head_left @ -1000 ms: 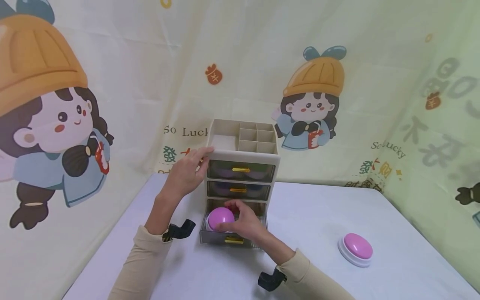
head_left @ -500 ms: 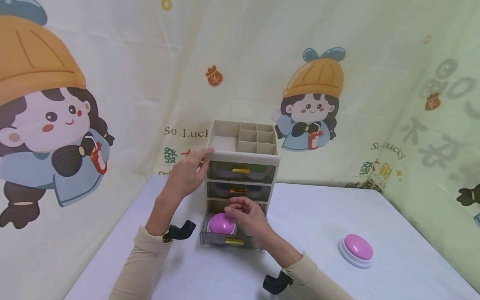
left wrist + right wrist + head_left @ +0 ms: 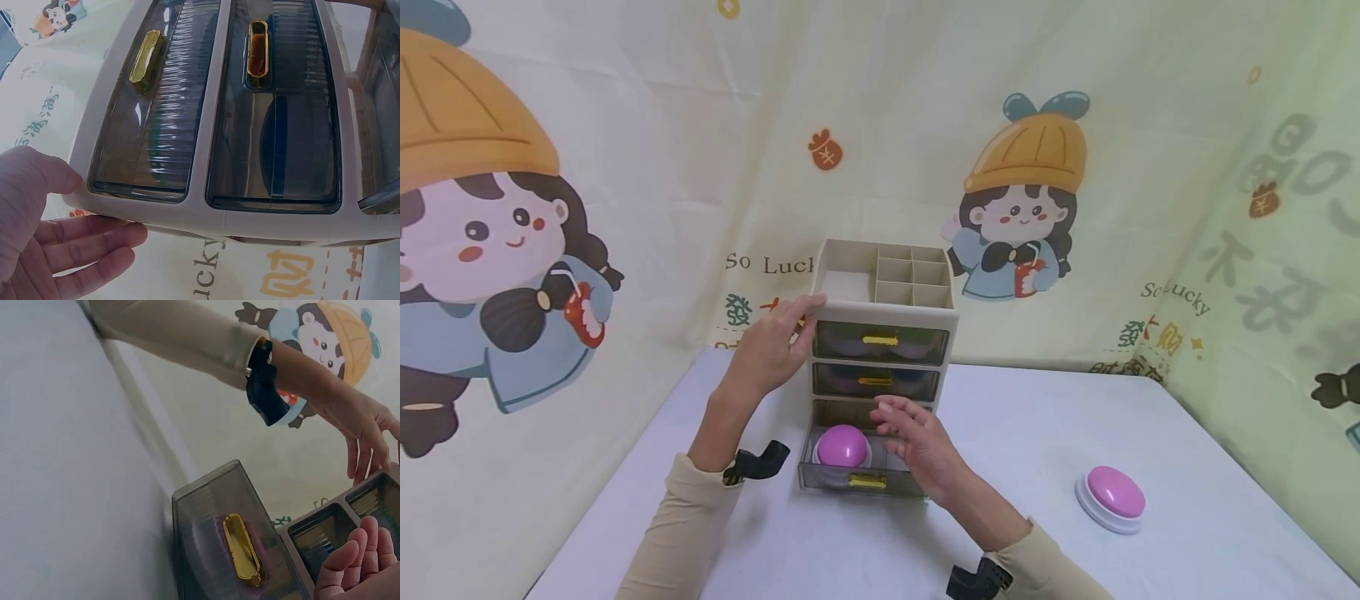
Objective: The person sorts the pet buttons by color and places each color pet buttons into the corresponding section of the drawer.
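A small beige drawer organizer [image 3: 882, 312] stands on the table with its bottom drawer [image 3: 831, 479] pulled out. In that drawer's left part sits a round push button [image 3: 842, 447] with a pink dome and white base. My left hand [image 3: 771, 346] rests on the organizer's upper left corner. In the left wrist view its thumb [image 3: 59, 178] touches the front frame, and the other fingers lie loosely along the side wall. My right hand [image 3: 925, 450] is over the drawer's right part, apart from the button, fingers loosely bent and holding nothing.
A second pink push button [image 3: 1112, 498] is on the white table [image 3: 1022, 433] to the right. Two upper drawers [image 3: 880, 342] are closed, with dark shapes showing through. The organizer's top has open compartments [image 3: 913, 275]. A printed cloth [image 3: 887, 100] hangs behind.
My right hand has let go of the push button and moved to the right, leaving it in the drawer. The button has settled lower. My left hand has stayed on the organizer.
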### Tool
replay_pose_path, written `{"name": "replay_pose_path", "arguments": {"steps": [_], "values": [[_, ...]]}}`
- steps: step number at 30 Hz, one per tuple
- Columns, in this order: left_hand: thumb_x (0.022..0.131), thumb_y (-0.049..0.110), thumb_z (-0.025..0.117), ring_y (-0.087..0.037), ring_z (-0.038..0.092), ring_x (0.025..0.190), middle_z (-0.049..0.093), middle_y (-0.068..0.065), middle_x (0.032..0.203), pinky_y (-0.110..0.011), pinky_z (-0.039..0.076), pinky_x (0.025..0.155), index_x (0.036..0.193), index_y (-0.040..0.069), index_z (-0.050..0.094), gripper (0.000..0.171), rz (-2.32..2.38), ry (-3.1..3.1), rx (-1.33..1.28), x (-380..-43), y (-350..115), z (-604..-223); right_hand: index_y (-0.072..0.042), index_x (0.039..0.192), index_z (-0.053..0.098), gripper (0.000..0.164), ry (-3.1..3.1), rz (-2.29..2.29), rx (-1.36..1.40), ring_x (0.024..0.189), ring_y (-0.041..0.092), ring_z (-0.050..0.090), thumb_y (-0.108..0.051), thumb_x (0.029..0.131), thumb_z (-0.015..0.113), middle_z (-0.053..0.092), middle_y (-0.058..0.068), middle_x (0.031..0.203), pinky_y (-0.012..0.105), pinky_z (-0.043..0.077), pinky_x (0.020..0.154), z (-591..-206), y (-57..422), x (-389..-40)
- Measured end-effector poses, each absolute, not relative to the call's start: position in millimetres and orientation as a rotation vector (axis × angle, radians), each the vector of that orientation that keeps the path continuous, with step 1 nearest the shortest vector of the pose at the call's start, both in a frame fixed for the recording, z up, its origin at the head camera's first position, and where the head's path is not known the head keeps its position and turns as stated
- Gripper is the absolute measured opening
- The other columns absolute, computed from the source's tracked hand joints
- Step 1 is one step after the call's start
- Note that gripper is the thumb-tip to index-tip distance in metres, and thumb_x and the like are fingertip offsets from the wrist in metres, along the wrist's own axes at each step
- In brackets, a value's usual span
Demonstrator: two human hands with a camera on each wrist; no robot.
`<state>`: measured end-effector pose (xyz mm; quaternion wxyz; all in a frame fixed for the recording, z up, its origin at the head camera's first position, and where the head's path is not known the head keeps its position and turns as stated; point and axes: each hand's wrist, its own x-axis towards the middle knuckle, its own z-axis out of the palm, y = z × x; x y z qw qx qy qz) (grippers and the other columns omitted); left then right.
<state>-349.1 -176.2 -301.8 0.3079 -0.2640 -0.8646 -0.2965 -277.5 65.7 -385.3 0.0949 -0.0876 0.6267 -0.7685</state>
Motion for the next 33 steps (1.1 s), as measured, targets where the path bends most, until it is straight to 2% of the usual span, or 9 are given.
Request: {"name": "replay_pose_path", "arguments": {"steps": [7,15,26,33], "values": [[0.102,0.012,0.06,-0.022,0.053,0.063,0.07,-0.018,0.117,-0.032,0.044,0.054,0.141,0.012,0.061,0.038,-0.784,-2.288,-0.698,-349,-175,-301,0.0,0.134,0.056,0.042,1.876,-2.299,-0.259,0.104,0.019,0.055,-0.025,0.101,0.063,0.063,0.003,0.117,0.026,0.047,0.081,-385,70,-271],[0.102,0.011,0.06,-0.023,0.052,0.062,0.07,-0.018,0.117,-0.032,0.042,0.053,0.14,0.011,0.061,0.038,-0.784,-2.277,-0.699,-348,-176,-301,-0.002,0.135,0.056,0.041,1.943,-2.289,-0.228,0.109,0.023,0.054,-0.023,0.1,0.065,0.062,0.008,0.124,0.025,0.048,0.079,-382,79,-264],[0.102,0.011,0.059,-0.022,0.052,0.062,0.07,-0.018,0.116,-0.032,0.042,0.053,0.14,0.01,0.061,0.037,-0.782,-2.274,-0.706,-349,-176,-302,-0.002,0.132,0.057,0.038,2.006,-2.283,-0.218,0.106,0.022,0.054,-0.021,0.1,0.066,0.065,0.005,0.117,0.023,0.048,0.077,-382,88,-259],[0.101,0.01,0.061,-0.023,0.054,0.064,0.07,-0.018,0.118,-0.032,0.043,0.054,0.139,0.01,0.061,0.038,-0.78,-2.263,-0.709,-350,-176,-302,-0.002,0.128,0.06,0.036,2.193,-2.253,-0.32,0.094,0.017,0.057,-0.017,0.097,0.07,0.063,0.005,0.108,0.023,0.049,0.073,-383,94,-254]]}}
